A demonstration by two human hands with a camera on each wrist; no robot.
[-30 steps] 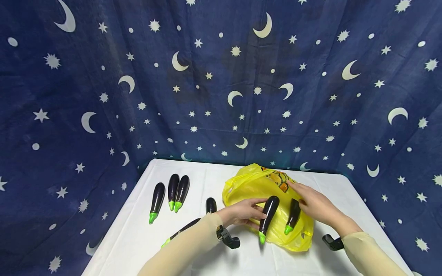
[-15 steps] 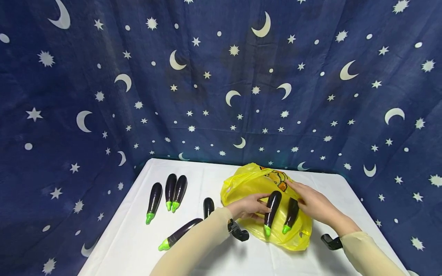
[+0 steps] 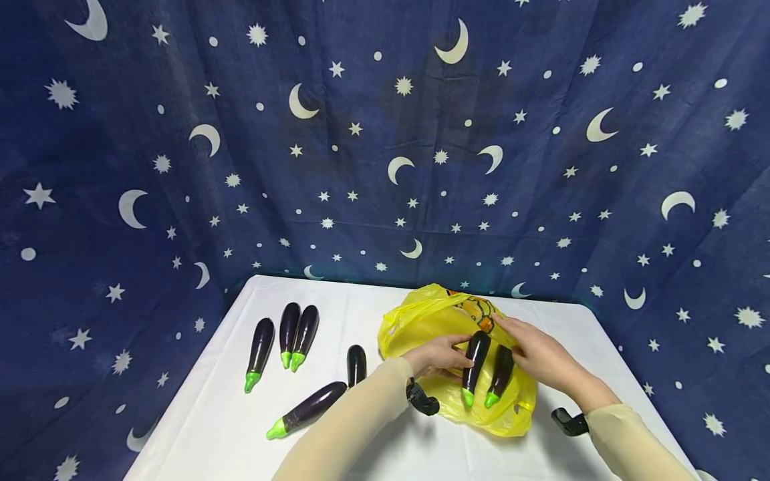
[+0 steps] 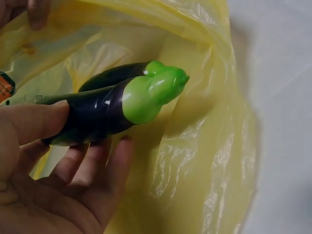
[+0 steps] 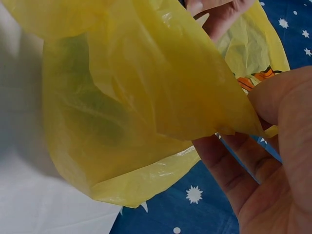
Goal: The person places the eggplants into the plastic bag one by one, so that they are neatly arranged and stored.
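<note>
My left hand (image 3: 439, 355) grips a dark purple eggplant (image 3: 477, 361) with a bright green stem end. It is held at the mouth of a crumpled yellow plastic bag (image 3: 430, 326). A second eggplant (image 3: 502, 371) lies inside the bag, just right of the held one. In the left wrist view, thumb and fingers are round the held eggplant (image 4: 100, 109), which partly covers the other eggplant (image 4: 114, 74). My right hand (image 3: 546, 355) pinches the bag's edge on the right. The right wrist view shows the bag (image 5: 131, 97) between thumb and fingers.
Three eggplants, one apart (image 3: 261, 351) and a close pair (image 3: 295, 334), lie at the left of the white table (image 3: 228, 427). Another eggplant (image 3: 315, 406) lies nearer me, beside a partly hidden one (image 3: 356, 364). A starry blue curtain (image 3: 361, 133) stands behind the table.
My left hand has carried the eggplant further over the bag, close to the one inside. My right hand keeps its hold on the bag's edge. The head view has shifted slightly.
</note>
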